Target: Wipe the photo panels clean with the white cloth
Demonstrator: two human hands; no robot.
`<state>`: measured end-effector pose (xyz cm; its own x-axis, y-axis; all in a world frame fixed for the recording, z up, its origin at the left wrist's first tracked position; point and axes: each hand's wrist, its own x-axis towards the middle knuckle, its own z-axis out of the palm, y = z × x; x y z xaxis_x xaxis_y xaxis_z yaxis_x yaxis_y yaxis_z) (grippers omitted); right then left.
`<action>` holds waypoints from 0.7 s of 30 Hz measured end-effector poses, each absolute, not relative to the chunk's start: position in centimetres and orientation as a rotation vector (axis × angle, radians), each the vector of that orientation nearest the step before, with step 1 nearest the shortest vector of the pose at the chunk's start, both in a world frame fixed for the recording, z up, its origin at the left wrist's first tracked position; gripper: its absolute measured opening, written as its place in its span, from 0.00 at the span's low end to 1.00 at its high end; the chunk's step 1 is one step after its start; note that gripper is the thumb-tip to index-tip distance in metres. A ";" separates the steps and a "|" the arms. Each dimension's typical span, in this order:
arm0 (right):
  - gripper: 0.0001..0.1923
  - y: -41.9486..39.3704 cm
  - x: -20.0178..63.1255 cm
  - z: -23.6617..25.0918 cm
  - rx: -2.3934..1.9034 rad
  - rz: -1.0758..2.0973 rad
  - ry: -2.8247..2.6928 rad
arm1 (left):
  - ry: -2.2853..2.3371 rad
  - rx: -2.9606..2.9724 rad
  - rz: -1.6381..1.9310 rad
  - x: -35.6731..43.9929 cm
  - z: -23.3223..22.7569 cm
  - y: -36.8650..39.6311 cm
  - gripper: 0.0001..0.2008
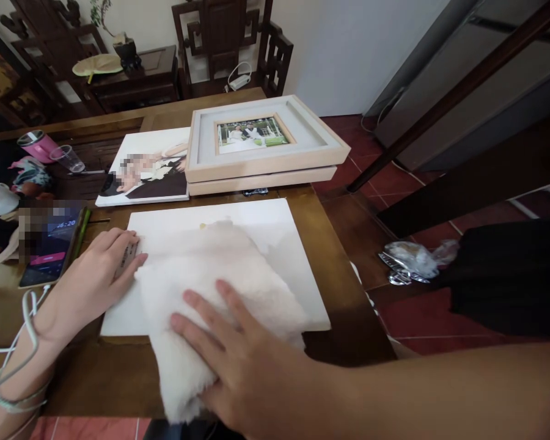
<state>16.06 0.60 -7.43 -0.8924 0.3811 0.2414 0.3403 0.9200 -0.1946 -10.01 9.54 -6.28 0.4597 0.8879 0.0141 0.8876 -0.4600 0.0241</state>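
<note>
A white rectangular panel (297, 269) lies flat on the wooden table in front of me. My right hand (247, 348) presses a fluffy white cloth (220, 256) onto it; the fingers are spread on top, and the thumb is partly hidden at the bunched near edge. The cloth covers much of the panel and hangs past its near side. At the panel's left edge rests my left hand (103, 263), thumb and fingers apart, beside a small printed label (129, 253). A small yellowish mark (203, 226) shows beyond the cloth.
Stacked picture frames (266, 162) and a photo print (151, 171) lie behind the panel. Left are a phone (55, 244) with a white cable (30, 311), a clear plastic cup (68, 159) and a pink mug (39, 146). Plastic wrapping (410, 260) lies right, beyond the table edge.
</note>
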 end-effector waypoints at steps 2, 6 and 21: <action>0.13 0.4 16.3 -7.6 -0.478 0.137 -2.770 | 1.620 2.674 0.053 -10.1 -6.4 9.6 0.22; 0.10 2.2 16.7 -7.6 -0.436 0.147 -2.794 | 1.603 2.689 0.054 -10.1 -6.3 9.6 0.22; 0.14 4.5 16.0 -8.0 -0.673 0.205 -2.850 | 1.646 2.655 0.022 -10.0 -6.4 9.5 0.23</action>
